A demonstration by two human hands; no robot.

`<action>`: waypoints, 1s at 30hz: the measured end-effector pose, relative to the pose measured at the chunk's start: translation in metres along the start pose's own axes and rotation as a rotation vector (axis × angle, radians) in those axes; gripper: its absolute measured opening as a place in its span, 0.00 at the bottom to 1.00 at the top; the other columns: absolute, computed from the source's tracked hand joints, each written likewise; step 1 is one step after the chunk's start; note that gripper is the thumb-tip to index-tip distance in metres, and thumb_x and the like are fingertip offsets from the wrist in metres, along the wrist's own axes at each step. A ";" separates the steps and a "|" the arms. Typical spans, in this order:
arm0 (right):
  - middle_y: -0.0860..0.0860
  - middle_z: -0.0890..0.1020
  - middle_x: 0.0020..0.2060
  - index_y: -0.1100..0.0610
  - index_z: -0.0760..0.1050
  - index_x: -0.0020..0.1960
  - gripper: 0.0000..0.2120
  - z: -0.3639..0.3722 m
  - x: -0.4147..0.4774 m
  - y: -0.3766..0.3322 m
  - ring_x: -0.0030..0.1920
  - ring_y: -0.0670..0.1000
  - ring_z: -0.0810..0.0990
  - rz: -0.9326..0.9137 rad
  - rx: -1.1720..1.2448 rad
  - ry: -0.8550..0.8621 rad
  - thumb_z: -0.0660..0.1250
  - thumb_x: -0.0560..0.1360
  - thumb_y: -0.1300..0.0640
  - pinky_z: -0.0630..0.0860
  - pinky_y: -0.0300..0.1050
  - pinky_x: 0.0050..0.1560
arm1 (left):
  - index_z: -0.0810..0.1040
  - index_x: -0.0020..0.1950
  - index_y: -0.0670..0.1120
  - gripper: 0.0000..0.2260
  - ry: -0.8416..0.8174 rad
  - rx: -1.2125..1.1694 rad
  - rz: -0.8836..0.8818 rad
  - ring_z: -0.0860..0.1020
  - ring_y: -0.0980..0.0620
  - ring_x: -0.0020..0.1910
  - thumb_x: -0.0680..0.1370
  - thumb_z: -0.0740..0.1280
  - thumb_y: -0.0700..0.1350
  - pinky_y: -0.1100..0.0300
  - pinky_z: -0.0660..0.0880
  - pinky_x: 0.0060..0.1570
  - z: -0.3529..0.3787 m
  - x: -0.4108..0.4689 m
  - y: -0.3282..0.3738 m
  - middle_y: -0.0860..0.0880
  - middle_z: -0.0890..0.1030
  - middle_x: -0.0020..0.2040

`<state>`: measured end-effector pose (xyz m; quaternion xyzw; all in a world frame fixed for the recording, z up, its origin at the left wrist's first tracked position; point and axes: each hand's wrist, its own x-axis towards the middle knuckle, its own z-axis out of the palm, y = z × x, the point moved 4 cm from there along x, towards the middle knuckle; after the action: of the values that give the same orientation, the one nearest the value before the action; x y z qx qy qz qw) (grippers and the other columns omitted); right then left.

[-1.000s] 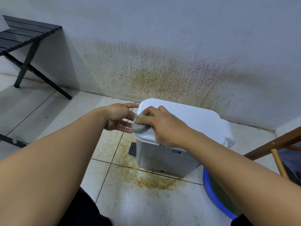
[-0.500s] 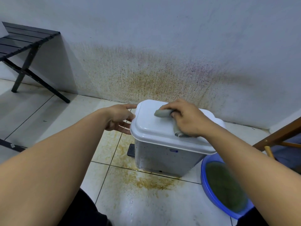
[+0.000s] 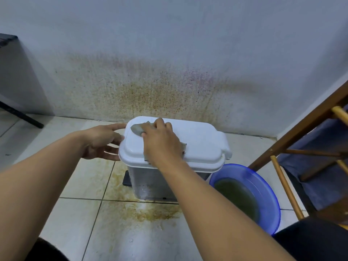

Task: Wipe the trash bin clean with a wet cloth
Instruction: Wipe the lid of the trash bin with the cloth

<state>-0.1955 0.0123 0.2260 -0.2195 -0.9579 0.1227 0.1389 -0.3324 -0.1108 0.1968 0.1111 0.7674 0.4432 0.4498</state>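
Note:
A white trash bin (image 3: 203,146) with a shut lid and grey speckled body stands on the tiled floor near the stained wall. My right hand (image 3: 160,142) lies on the left part of the lid, pressing a grey wet cloth (image 3: 137,129) flat against it; the cloth pokes out beyond my fingers and at the wrist side. My left hand (image 3: 101,142) rests with fingers spread against the lid's left edge, holding nothing.
A blue basin (image 3: 271,193) of murky greenish water sits on the floor right of the bin. A wooden chair frame (image 3: 293,132) stands at the right. A black bench leg (image 3: 20,115) is at far left. Brown stains mark the floor (image 3: 150,213) before the bin.
My right hand slid the cloth from the lid's front left corner onto the top, then towards the far left part. My left hand stayed at the lid's left edge.

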 end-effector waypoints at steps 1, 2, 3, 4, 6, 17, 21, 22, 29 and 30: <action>0.52 0.70 0.60 0.44 0.70 0.67 0.17 -0.004 -0.002 0.009 0.59 0.56 0.68 0.022 0.016 0.001 0.61 0.80 0.57 0.71 0.53 0.48 | 0.74 0.74 0.60 0.25 -0.003 -0.008 -0.004 0.86 0.45 0.42 0.83 0.63 0.35 0.50 0.84 0.42 0.000 0.000 0.001 0.43 0.87 0.51; 0.52 0.70 0.59 0.42 0.70 0.65 0.16 -0.010 -0.004 0.020 0.59 0.55 0.68 0.045 0.037 0.015 0.61 0.80 0.56 0.72 0.53 0.49 | 0.74 0.74 0.59 0.25 -0.006 -0.013 -0.011 0.86 0.45 0.41 0.83 0.63 0.35 0.50 0.84 0.42 0.000 0.000 0.001 0.43 0.87 0.50; 0.52 0.71 0.57 0.41 0.70 0.63 0.15 -0.015 -0.007 0.032 0.59 0.55 0.68 0.074 0.059 0.041 0.61 0.80 0.56 0.73 0.53 0.49 | 0.74 0.75 0.59 0.25 -0.011 -0.017 -0.015 0.86 0.45 0.40 0.83 0.63 0.35 0.50 0.84 0.41 0.000 0.000 0.002 0.43 0.87 0.49; 0.52 0.71 0.57 0.43 0.73 0.63 0.12 -0.020 -0.010 0.046 0.59 0.55 0.69 0.106 0.074 0.069 0.61 0.81 0.55 0.72 0.52 0.49 | 0.73 0.75 0.59 0.25 -0.013 -0.021 -0.020 0.86 0.45 0.40 0.83 0.63 0.35 0.50 0.84 0.41 0.000 0.000 0.002 0.44 0.87 0.48; 0.51 0.72 0.56 0.48 0.77 0.62 0.12 -0.029 -0.015 0.075 0.59 0.55 0.70 0.185 0.088 0.117 0.60 0.82 0.53 0.72 0.51 0.49 | 0.73 0.75 0.59 0.25 -0.008 -0.023 -0.026 0.85 0.45 0.39 0.83 0.63 0.35 0.51 0.84 0.40 0.000 -0.001 0.003 0.45 0.88 0.47; 0.54 0.70 0.61 0.48 0.74 0.68 0.16 -0.062 -0.029 0.154 0.60 0.58 0.72 0.477 -0.038 0.169 0.58 0.83 0.51 0.72 0.51 0.52 | 0.73 0.75 0.58 0.24 -0.014 0.009 -0.038 0.86 0.43 0.45 0.84 0.65 0.35 0.49 0.85 0.42 -0.003 -0.008 0.007 0.42 0.88 0.54; 0.55 0.68 0.61 0.47 0.74 0.64 0.14 -0.053 -0.015 0.117 0.60 0.59 0.71 0.481 -0.057 0.102 0.60 0.80 0.56 0.71 0.52 0.51 | 0.73 0.74 0.58 0.24 -0.009 0.063 -0.019 0.86 0.42 0.45 0.83 0.65 0.35 0.45 0.85 0.48 -0.001 -0.009 0.011 0.43 0.88 0.52; 0.54 0.67 0.61 0.45 0.75 0.62 0.14 -0.048 -0.011 0.101 0.61 0.60 0.72 0.469 -0.023 0.066 0.62 0.79 0.56 0.71 0.52 0.50 | 0.73 0.74 0.58 0.24 -0.006 0.075 -0.014 0.86 0.42 0.45 0.83 0.65 0.35 0.44 0.85 0.49 -0.001 -0.009 0.011 0.43 0.88 0.52; 0.54 0.63 0.67 0.50 0.69 0.69 0.20 -0.007 0.002 0.000 0.62 0.57 0.67 0.152 -0.048 -0.098 0.63 0.78 0.58 0.64 0.50 0.45 | 0.72 0.75 0.59 0.23 0.011 0.084 0.000 0.86 0.42 0.46 0.84 0.64 0.37 0.44 0.85 0.50 -0.003 -0.004 0.008 0.43 0.88 0.52; 0.54 0.64 0.66 0.50 0.70 0.69 0.21 -0.007 0.001 0.003 0.61 0.57 0.67 0.139 -0.040 -0.091 0.63 0.77 0.58 0.64 0.50 0.44 | 0.72 0.75 0.59 0.23 0.010 0.080 0.001 0.86 0.42 0.46 0.84 0.64 0.37 0.44 0.84 0.50 -0.003 -0.004 0.008 0.43 0.88 0.52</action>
<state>-0.1932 0.0166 0.2318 -0.2823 -0.9479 0.1227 0.0817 -0.3342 -0.1101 0.2056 0.1269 0.7867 0.4130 0.4410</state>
